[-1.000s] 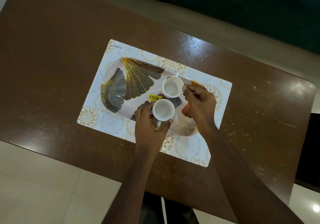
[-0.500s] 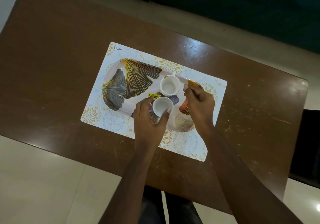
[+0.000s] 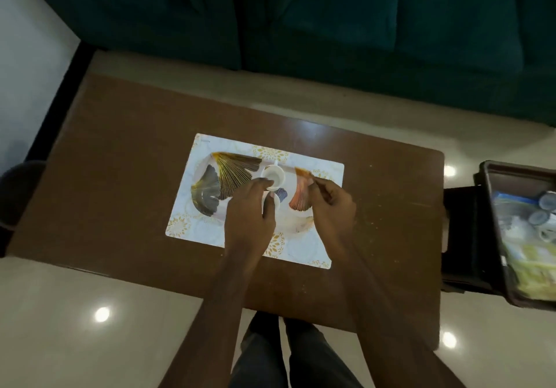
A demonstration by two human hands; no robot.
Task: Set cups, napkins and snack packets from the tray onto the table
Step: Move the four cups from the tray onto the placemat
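Observation:
A leaf-patterned tray (image 3: 210, 189) lies on a white and gold placemat (image 3: 301, 249) in the middle of the brown table (image 3: 120, 177). Two white cups stand on the tray. The far cup (image 3: 274, 174) is in plain sight. The near cup (image 3: 271, 206) is mostly hidden under my left hand (image 3: 249, 210), which wraps around it, fingertips touching the far cup's side. My right hand (image 3: 331, 204) is curled at the tray's right side, its fingertips pinched on the orange rim. No napkins or snack packets show on the tray.
A dark bin (image 3: 496, 237) holding packets and small cups sits just off the table's right end. A teal sofa (image 3: 331, 27) runs along the far side. A dark round seat (image 3: 18, 192) is at the left edge. My legs (image 3: 285, 357) are at the near table edge.
The view has pulled back and risen, so the sofa and the bin now show. My left hand has slid further over the near cup toward the far cup. My right hand stays at the tray's rim.

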